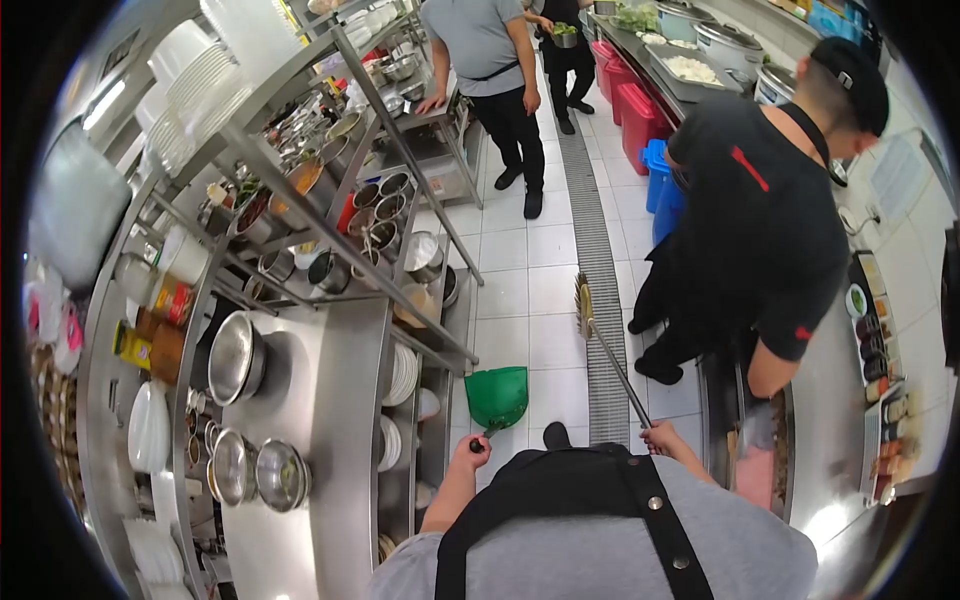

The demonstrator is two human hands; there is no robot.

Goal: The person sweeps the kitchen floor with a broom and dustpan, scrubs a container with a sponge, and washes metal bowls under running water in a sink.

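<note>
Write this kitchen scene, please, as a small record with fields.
left hand: holds the green dustpan by its handle
right hand: holds the broom by its stick
broom head: near the edge of the floor grate
dustpan height: touching floor or not, unclear
nearby: person in black, on the right

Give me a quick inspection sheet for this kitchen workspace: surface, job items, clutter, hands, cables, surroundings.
Surface: white tiled floor, drain grate running along it.
Job items: green dustpan and long-handled brush, its head by the grate.
Clutter: metal bowls on the left steel counter; stacked plates below.
Hands: left hand grips the dustpan; right hand grips the brush.
Cables: possible cord by the right wall, too small to confirm.
Surroundings: co-worker in black close at right; two people ahead; red bins beyond.
</note>
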